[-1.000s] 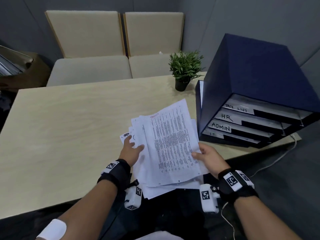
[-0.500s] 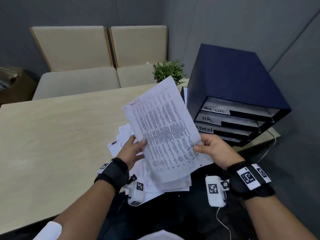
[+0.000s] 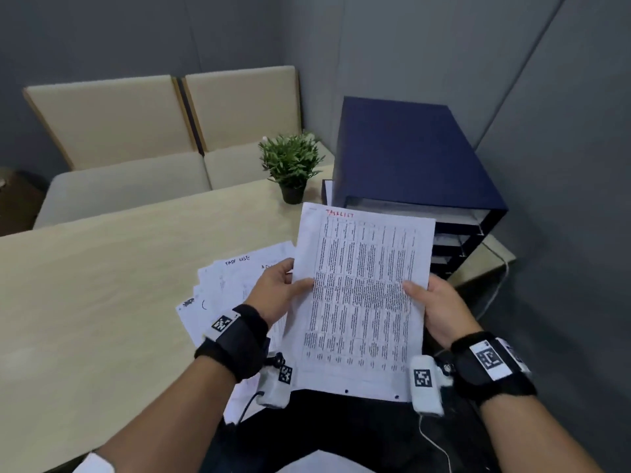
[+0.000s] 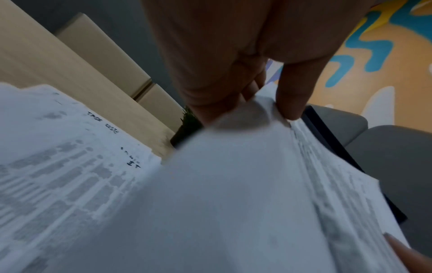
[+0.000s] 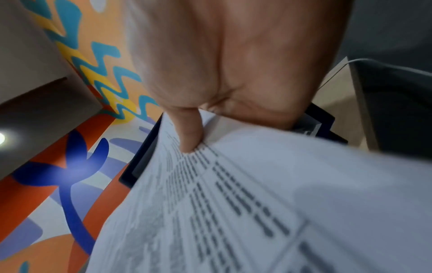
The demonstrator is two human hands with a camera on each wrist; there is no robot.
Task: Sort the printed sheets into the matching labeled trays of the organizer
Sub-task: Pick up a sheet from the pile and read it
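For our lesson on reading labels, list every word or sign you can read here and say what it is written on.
"TASKLIST", red handwriting, top of the held sheet.
"TASK LIST", dark handwriting, top sheet of the pile on the table.
"IT", on a lower sheet of that pile, left wrist view.
Printed table text on the sheets: too small to read.
Organizer tray labels: hidden behind the sheet.

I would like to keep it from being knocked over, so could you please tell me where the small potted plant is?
In the head view the potted plant stands at the table's far edge, just left of the blue organizer, beyond the held sheet.
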